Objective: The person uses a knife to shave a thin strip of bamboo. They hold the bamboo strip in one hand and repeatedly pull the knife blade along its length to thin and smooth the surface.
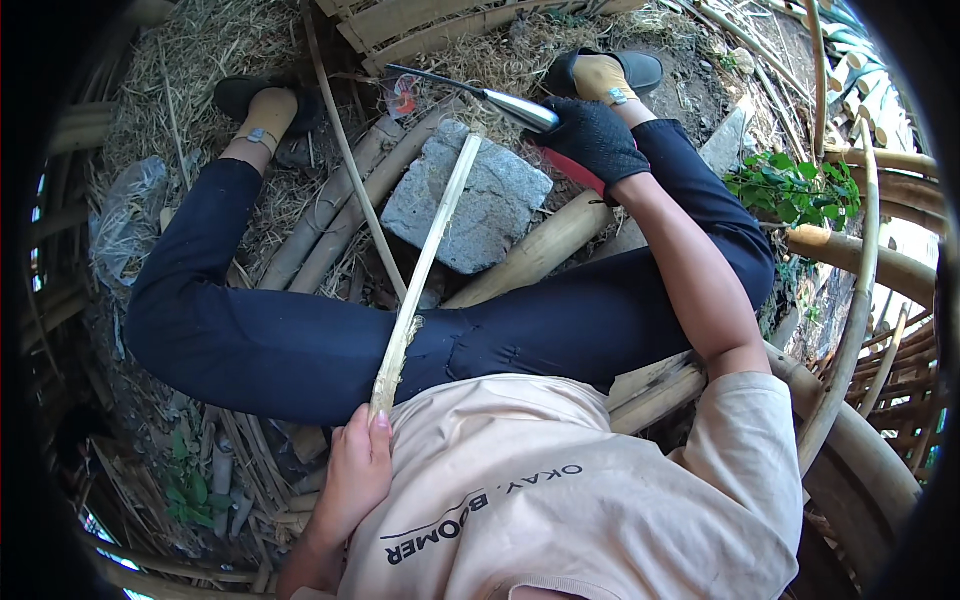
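My bare left hand [362, 462] is closed on the lower end of a split bamboo strip [432, 255]. The strip slants up over my thigh, and its far end lies over a grey stone block [465, 197]. Frayed fibres hang off the strip near my hand. A black and red glove covers my right hand [592, 148], which is wrapped round the handle of a knife [520, 110]. Its long dark blade points left, beyond the stone and apart from the strip.
Bamboo poles [545, 245] lie beside and under the stone. A thin stick [350, 160] leans across at the left. Dry straw [200, 90] covers the ground, with a clear plastic bag [130, 215] at far left. Green leaves [795, 190] and a bent pole [860, 290] stand at right.
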Tool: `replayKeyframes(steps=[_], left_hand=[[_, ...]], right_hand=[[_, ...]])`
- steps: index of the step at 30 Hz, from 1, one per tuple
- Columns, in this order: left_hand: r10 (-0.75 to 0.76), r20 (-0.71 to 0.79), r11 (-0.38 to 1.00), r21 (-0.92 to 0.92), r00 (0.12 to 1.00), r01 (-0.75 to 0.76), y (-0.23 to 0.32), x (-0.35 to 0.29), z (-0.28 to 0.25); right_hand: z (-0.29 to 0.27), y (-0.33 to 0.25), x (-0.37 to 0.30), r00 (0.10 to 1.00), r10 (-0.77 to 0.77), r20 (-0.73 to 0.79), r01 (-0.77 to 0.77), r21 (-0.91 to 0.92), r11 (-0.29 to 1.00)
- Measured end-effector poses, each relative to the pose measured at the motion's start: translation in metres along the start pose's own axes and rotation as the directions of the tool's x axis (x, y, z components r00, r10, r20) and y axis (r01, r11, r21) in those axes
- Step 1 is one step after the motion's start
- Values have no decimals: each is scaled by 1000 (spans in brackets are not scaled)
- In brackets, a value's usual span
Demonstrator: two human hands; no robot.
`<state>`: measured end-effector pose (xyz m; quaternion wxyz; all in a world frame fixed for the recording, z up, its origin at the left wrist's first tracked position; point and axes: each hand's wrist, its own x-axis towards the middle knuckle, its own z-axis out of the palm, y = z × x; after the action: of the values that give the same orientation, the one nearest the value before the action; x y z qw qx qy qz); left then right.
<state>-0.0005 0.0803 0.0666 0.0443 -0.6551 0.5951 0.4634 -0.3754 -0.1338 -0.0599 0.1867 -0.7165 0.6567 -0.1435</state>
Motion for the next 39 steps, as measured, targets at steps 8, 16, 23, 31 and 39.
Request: replayKeyframes(steps=[8, 16, 23, 31, 39], left_hand=[[-179, 52, 966, 196, 982, 166, 33, -26, -27], [-10, -246, 953, 291, 969, 83, 22, -1, -80], [181, -318, 951, 297, 931, -84, 23, 15, -81], [192, -241, 968, 209, 951, -143, 6, 5, -41], [120, -171, 988, 117, 978, -101, -11, -1, -11]], right_hand=[[-7, -2, -7, 956, -144, -257, 176, 107, 979], [-18, -3, -4, 967, 12, -254, 49, 232, 971], [-9, -2, -6, 961, -8, -277, 78, 241, 967], [-12, -8, -4, 967, 21, -253, 32, 202, 979], [4, 15, 7, 998, 50, 28, -47, -94, 994]])
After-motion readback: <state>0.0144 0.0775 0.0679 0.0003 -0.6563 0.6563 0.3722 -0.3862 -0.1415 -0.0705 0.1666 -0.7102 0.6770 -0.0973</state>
